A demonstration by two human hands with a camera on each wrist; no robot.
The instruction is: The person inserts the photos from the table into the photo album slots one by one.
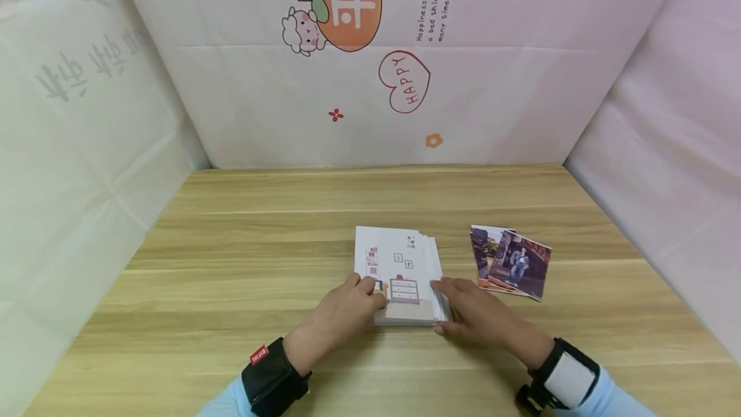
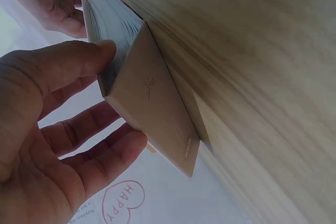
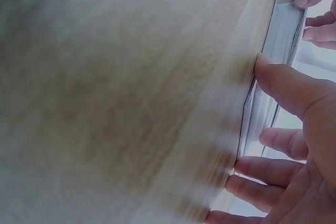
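Observation:
A thick white photo album with a printed drawing of drawers lies closed on the table, its beige spine on the left. My left hand holds its near left part, the thumb on the page edges and the other fingers by the spine and cover. At the near right corner, my right hand grips the album, thumb against the near edge and fingers along the right side. Layers of cover or pages show slightly offset there. Two or more photographs overlap to the right of the album, beyond the right hand.
The wood-grain table is bordered by a white printed cloth at the back and cloth walls on both sides. A dark band with a device sits on the left wrist, another on the right.

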